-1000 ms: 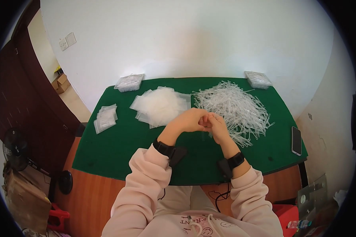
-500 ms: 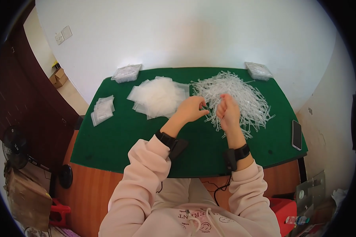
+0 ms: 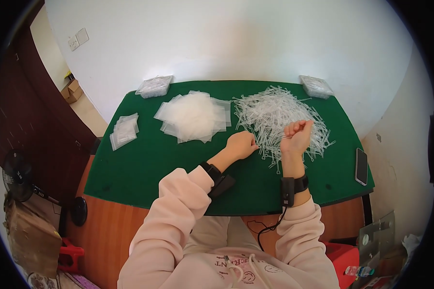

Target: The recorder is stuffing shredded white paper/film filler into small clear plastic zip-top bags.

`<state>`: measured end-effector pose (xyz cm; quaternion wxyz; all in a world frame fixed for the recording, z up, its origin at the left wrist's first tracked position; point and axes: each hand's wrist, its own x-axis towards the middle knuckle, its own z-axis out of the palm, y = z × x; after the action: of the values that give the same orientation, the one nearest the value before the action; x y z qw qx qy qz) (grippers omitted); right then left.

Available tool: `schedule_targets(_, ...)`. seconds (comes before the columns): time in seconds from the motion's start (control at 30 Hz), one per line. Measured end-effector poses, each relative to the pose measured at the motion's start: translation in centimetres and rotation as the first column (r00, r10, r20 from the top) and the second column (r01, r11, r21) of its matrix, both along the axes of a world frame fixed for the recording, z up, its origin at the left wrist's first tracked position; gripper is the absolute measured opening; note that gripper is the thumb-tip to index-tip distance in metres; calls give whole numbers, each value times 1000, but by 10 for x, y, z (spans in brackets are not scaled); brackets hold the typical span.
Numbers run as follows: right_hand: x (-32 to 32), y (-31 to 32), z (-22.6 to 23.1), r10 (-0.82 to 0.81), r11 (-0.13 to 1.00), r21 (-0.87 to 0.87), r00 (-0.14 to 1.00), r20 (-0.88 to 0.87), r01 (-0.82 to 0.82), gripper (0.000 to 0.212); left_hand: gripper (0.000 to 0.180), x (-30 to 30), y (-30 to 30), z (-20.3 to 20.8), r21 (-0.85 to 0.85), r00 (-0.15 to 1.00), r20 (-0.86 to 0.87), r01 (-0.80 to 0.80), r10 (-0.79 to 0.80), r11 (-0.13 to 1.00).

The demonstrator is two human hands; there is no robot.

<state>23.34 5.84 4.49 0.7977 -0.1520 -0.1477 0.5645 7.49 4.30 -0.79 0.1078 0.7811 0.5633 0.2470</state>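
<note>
A large heap of small clear plastic sticks with looped ends (image 3: 270, 108) lies on the right half of the green table. At the heap's lower left edge is my left hand (image 3: 241, 145), its fingers closed; whatever they hold is too small to make out. Over the right part of the heap, my right hand (image 3: 296, 137) is turned partly palm up with curled fingers. I cannot make out what is in it. To the left of the heap lies a spread stack of clear zip bags (image 3: 194, 118), touched by neither hand.
Several filled small bags (image 3: 125, 132) lie at the table's left. Clear boxes of sticks stand at the back left (image 3: 154, 86) and back right (image 3: 317, 86). A phone (image 3: 361, 166) rests near the right edge of the green tabletop (image 3: 144, 176). Cables hang from my right wrist strap.
My left hand has moved slightly right and nearer to me, and its fingers have closed. My right hand has shifted right and rotated palm up, away from the left.
</note>
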Motion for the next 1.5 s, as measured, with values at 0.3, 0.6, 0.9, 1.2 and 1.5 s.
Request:
schedule_targets(0.3,-33,-2,-21,277,961,-114,888,367,-253,24,18,-7,-2,27,28,861,508,1,-15,1000)
schedule_targets(0.6,-53,-15,-41,377,860,-36,588,715,-509,19,16,-37,-68,29,-12,909,393,158,-140,987)
schedule_targets(0.9,-85,-63,-43,280,604,-118,71,957,-788,14,40,-175,-89,13,189,934,-104,-319,342,929)
schedule_targets(1.2,-82,-55,-47,468,684,-22,415,780,-729,13,64,-174,-89,3,-66,800,-469,-454,374,889)
schedule_targets(1.5,-85,-52,-56,338,696,34,370,865,-717,14,60,-129,-126,19,-31,849,-470,-288,240,957)
